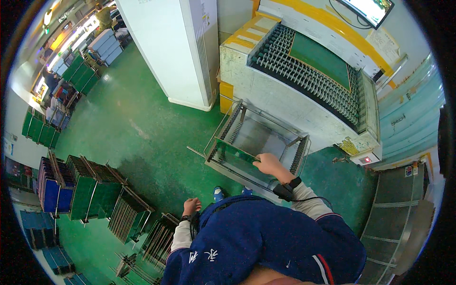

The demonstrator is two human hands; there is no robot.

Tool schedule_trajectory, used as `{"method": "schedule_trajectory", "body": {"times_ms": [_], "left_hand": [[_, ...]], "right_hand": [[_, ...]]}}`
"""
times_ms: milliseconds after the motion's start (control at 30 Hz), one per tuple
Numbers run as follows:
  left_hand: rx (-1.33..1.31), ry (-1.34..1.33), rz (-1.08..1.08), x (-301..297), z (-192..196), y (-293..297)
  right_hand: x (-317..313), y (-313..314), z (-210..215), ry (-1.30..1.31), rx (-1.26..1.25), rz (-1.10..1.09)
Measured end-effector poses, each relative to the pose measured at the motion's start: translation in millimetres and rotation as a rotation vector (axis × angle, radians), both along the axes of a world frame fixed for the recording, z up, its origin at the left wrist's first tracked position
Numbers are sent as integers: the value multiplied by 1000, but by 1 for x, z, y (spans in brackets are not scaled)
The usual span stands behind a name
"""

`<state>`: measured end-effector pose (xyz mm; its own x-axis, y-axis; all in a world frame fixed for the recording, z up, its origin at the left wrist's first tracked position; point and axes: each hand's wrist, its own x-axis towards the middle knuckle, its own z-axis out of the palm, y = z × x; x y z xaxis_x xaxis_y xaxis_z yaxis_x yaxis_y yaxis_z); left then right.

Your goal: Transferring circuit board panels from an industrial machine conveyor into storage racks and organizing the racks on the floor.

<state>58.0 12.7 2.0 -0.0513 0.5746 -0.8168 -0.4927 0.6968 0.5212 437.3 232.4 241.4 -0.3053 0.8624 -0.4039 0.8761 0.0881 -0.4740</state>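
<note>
Right hand, centre of the frame, fingers curled around the top edge of a green circuit board that stands upright on edge across the near end of a slotted metal rack. The rack, with comb-like slotted sides, sits just below a grey conveyor machine in the upper centre. On the roller bed of that machine lies a second green panel, flat, well apart from the hand. Left hand, lower centre-left, hangs by the person's side, fingers loosely curled into a fist, holding nothing visible, close to a row of racked boards standing on the green floor. More racks with green and blue panels stand at the left of the frame. White cabinet at the top centre. Blue shoes show just below the rack.
</note>
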Motion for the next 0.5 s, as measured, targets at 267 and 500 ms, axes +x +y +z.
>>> {"method": "schedule_trajectory", "body": {"times_ms": [267, 500], "left_hand": [[-41, 66, -1, 4, 5, 3], [-42, 22, 20, 7, 12, 6]], "right_hand": [[1, -1, -1, 24, 12, -5], [3, -1, -6, 35, 32, -6]]}}
